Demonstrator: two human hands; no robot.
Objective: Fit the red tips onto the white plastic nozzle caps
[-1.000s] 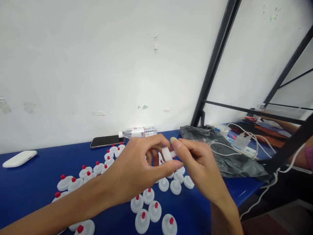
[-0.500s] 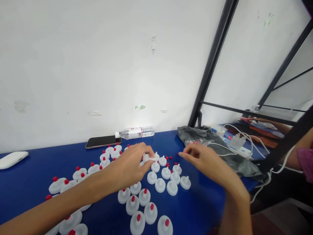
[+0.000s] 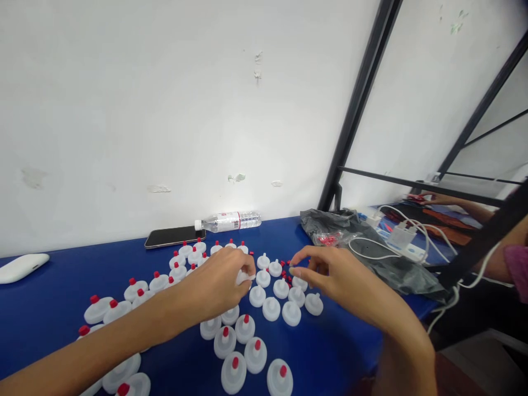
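Observation:
My left hand (image 3: 225,278) is closed on a white nozzle lid (image 3: 244,276), whose spout points right. To its right, over the small red caps (image 3: 284,279), my right hand (image 3: 325,268) has thumb and forefinger apart, with nothing visible between them. Uncapped white lids (image 3: 271,309) stand spout up between and below the hands. Lids with red caps on their spouts (image 3: 255,355) stand nearer the front, and several more lie around and behind my left forearm.
Against the wall lie a plastic bottle (image 3: 229,221), a black phone (image 3: 173,237) and a white case (image 3: 23,268). At right are a grey plastic bag (image 3: 330,223), white cables, a power strip (image 3: 406,250), a black metal frame (image 3: 350,110) and another person's arm (image 3: 466,208).
My right hand has moved left, toward my left hand, and its fingertips have parted; the red piece at them no longer shows. The lid in my left hand has turned slightly.

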